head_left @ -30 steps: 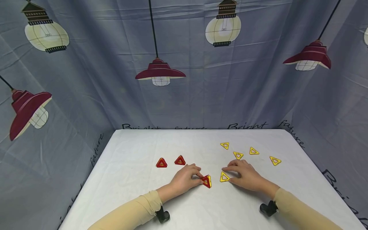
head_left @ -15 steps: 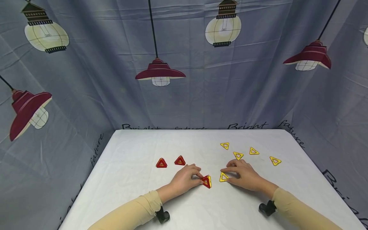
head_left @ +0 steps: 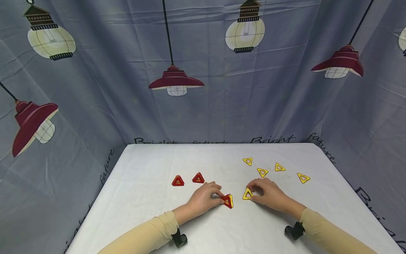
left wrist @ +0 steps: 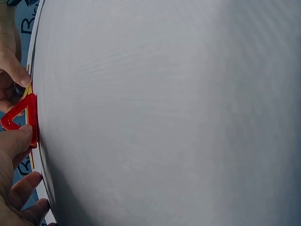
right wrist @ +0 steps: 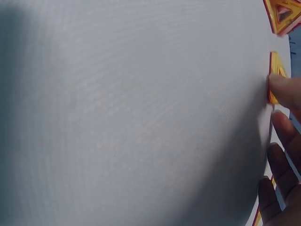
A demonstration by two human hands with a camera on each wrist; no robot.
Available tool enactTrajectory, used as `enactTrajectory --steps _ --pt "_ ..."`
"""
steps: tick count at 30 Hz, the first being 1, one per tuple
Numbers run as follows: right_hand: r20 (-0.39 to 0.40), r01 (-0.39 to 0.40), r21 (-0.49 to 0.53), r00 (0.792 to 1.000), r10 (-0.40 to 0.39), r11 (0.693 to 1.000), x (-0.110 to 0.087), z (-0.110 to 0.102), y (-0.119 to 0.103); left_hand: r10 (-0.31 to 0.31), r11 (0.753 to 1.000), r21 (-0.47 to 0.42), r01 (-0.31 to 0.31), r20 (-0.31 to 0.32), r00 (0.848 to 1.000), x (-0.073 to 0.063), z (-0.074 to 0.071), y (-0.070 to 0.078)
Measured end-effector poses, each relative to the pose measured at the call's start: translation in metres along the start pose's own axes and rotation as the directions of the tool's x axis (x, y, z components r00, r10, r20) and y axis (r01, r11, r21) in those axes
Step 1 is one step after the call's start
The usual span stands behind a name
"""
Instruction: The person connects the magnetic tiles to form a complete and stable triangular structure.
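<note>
While its tip pointed toward the top of the frame and its base lay nearest the bottom, the yellow triangle (head_left: 245, 195) was just right of centre in the lower half of the head view; its sides looked nearly equal, so its long axis could not be told. Thumb and forefinger of the right hand (head_left: 268, 193), barely parted, pinched it from the right. To its left, the red triangle (head_left: 229, 202), backed by yellow, showed one corner toward the lower right, one left, one near the top. Between thumb and fingers, the left hand (head_left: 205, 195) gripped its left side. Two red pieces (head_left: 178, 183) pointed upward left of centre on the desk (head_left: 127, 211); four yellow pieces (head_left: 280, 170) lay scattered right of centre
</note>
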State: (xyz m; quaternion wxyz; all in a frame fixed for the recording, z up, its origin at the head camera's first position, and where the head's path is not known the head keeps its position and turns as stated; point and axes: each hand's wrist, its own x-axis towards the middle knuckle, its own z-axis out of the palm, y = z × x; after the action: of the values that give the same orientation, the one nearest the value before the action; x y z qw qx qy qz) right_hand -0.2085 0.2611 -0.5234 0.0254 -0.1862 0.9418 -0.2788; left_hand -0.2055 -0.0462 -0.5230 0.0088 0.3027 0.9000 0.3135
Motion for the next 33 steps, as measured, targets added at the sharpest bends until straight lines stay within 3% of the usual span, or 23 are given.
enactTrajectory --steps 7,13,25,33 --pt "0.008 -0.060 0.055 0.998 0.060 0.997 0.0017 -0.0020 -0.0015 0.000 1.000 0.002 0.000 -0.003 1.000 -0.0002 0.0002 0.0001" --pt "-0.009 -0.065 0.064 0.998 0.066 0.996 0.0015 -0.0023 -0.0026 0.003 1.000 -0.004 -0.003 -0.004 1.000 -0.0001 0.0007 -0.0005" --pt "-0.024 0.034 -0.007 0.999 -0.034 0.999 -0.0033 0.0002 -0.0004 0.004 1.000 -0.002 -0.004 0.001 1.000 0.0008 0.0001 0.0001" --pt "0.034 -0.032 0.002 0.999 0.032 0.999 -0.0020 0.0000 -0.0025 0.003 1.000 -0.009 -0.003 -0.001 1.000 0.0004 0.0005 -0.0002"
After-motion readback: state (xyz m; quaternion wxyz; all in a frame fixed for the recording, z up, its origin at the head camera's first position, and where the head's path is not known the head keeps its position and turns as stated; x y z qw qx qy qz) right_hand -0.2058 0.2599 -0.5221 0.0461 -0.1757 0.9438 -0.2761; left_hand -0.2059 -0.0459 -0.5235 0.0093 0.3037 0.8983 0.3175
